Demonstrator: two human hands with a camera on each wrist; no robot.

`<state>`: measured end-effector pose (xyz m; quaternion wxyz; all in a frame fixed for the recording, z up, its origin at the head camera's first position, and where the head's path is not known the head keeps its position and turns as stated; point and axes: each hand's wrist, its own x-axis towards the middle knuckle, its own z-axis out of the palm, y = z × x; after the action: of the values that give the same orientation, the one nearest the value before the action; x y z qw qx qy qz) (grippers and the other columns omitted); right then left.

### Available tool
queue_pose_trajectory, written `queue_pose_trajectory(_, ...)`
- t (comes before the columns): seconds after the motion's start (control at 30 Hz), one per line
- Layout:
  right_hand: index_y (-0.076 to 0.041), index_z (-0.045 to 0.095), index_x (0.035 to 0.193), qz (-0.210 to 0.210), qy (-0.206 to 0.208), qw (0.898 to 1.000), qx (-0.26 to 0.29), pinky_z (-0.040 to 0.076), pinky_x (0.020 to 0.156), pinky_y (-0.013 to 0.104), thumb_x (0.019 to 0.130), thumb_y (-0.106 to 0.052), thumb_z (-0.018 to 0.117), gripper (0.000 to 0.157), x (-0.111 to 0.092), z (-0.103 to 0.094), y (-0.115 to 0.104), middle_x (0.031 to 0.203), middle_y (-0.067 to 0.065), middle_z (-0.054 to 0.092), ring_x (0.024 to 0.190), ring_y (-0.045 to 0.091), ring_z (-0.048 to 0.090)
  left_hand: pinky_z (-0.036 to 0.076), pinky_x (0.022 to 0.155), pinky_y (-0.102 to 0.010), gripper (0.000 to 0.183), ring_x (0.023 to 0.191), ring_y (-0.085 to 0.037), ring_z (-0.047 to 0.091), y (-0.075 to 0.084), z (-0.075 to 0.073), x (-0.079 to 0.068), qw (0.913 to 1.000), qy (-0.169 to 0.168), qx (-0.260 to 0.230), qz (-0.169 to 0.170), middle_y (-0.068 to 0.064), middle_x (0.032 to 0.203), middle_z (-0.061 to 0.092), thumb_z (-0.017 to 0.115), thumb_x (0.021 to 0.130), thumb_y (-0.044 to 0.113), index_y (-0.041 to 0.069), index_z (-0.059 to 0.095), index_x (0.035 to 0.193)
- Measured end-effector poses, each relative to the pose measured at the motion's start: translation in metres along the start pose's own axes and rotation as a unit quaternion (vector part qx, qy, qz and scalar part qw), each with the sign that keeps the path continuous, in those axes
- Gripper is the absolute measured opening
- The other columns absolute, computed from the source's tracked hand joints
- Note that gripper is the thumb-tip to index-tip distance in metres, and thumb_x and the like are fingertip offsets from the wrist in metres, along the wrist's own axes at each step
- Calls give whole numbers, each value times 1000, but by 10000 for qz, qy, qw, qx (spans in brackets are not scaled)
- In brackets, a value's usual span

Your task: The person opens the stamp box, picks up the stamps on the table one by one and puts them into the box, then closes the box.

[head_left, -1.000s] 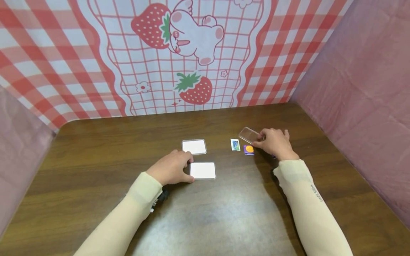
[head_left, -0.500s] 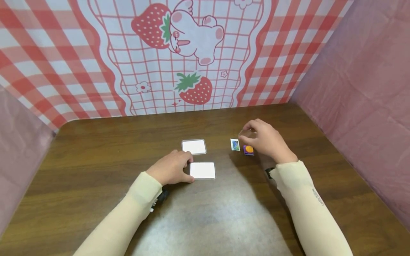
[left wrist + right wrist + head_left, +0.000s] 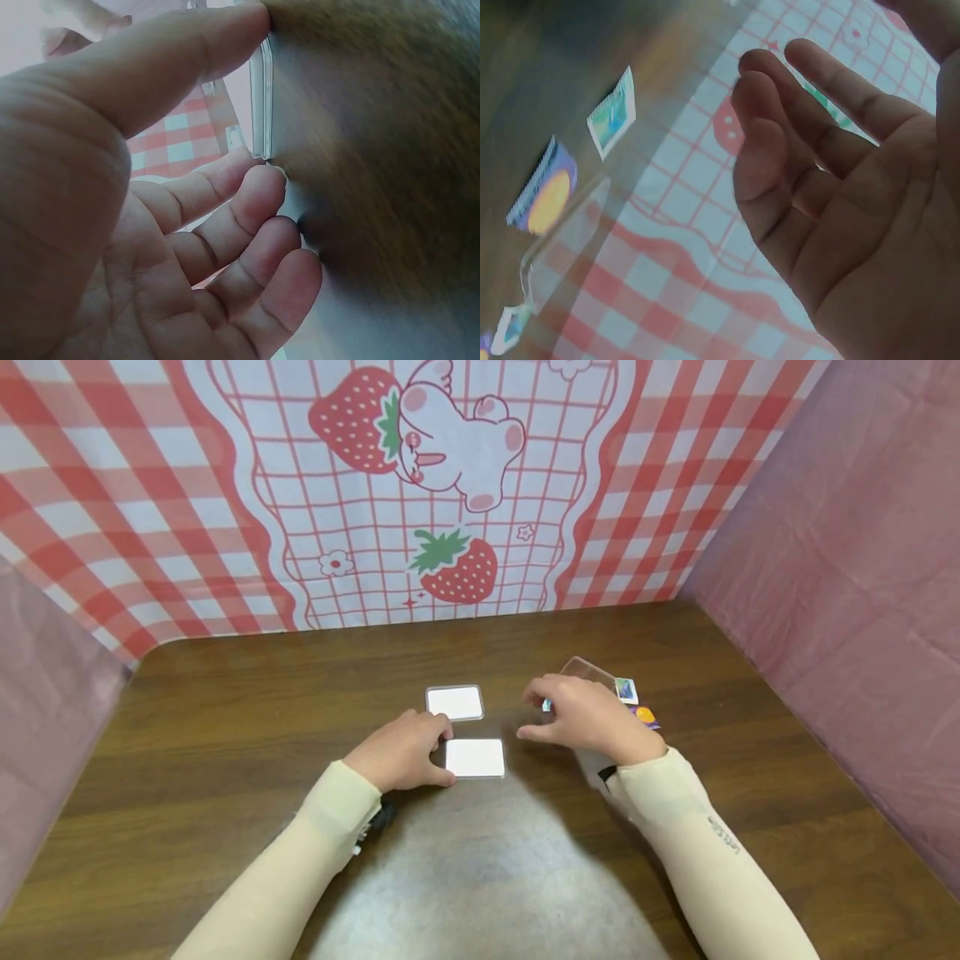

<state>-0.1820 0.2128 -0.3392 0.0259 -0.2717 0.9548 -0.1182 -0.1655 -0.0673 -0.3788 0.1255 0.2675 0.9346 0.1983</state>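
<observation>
In the head view my left hand (image 3: 401,752) holds the near clear case with a white insert (image 3: 475,758) by its left end. Its thumb and index finger lie at two corners of the case edge (image 3: 262,97). A second such case (image 3: 455,702) lies just behind it. My right hand (image 3: 585,714), fingers loosely bent and holding nothing, hovers right of the cases. Beneath it, a small picture stamp (image 3: 613,116) and a purple piece with an orange disc (image 3: 549,195) are mostly hidden in the head view. A clear plastic plate (image 3: 587,669) lies behind that hand.
Farther right, another picture stamp (image 3: 626,691) and another purple-and-orange piece (image 3: 646,717) lie on the brown wooden table (image 3: 300,677). A strawberry-print checked cloth (image 3: 457,502) hangs at the back, with a pink cloth (image 3: 825,568) on the right.
My right hand has moved left and nearer, away from the clear plate, which it touched a second ago. The right-hand stamp and purple piece now show. The left hand stays put.
</observation>
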Motion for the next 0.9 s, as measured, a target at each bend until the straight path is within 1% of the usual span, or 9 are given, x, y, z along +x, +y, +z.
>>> queue_pose_trajectory(0.1, -13, 72, 115, -64, -291, 9996, -10, 51, 75, 36, 83, -49, 84, 50, 2, 9, -5, 101, 0, 69, 82, 13, 58, 49, 80, -36, 48, 91, -18, 53, 0, -1, -1, 10000, -17, -1, -29, 4, 91, 61, 87, 82, 40, 12, 65, 113)
queue_pose_trajectory(0.2, -15, 72, 114, -140, -629, 9979, 67, 51, 76, 36, 82, -51, 84, 49, 3, 19, -11, 101, -1, 66, 84, 12, 57, 48, 78, -36, 48, 90, -18, 53, 1, -1, -1, 10000, -31, 5, -45, 4, 90, 61, 87, 82, 40, 12, 65, 113)
queue_pose_trajectory(0.33, -16, 72, 115, -219, -952, 9952, -10, 52, 79, 35, 82, -50, 85, 50, 4, 27, -18, 106, -1, 63, 89, 12, 59, 47, 77, -35, 47, 89, -18, 52, 0, -1, 0, 10000, -36, 12, -35, 4, 90, 60, 87, 82, 40, 12, 64, 112)
queue_pose_trajectory(0.57, -13, 71, 115, -349, -922, 9947, -281, 54, 79, 38, 79, -45, 89, 51, 4, 29, -24, 106, 2, 62, 91, 16, 60, 46, 76, -36, 46, 88, -19, 52, 1, -1, 0, 10000, -56, -34, -64, 4, 90, 59, 87, 83, 38, 12, 64, 112)
queue_pose_trajectory(0.9, -13, 70, 113, -370, -889, 9946, -385, 54, 80, 38, 80, -46, 88, 50, 5, 32, -25, 106, 1, 62, 92, 16, 60, 45, 74, -35, 46, 87, -19, 51, 2, -1, 0, 9999, -93, 52, -22, 4, 89, 59, 87, 83, 39, 12, 64, 112)
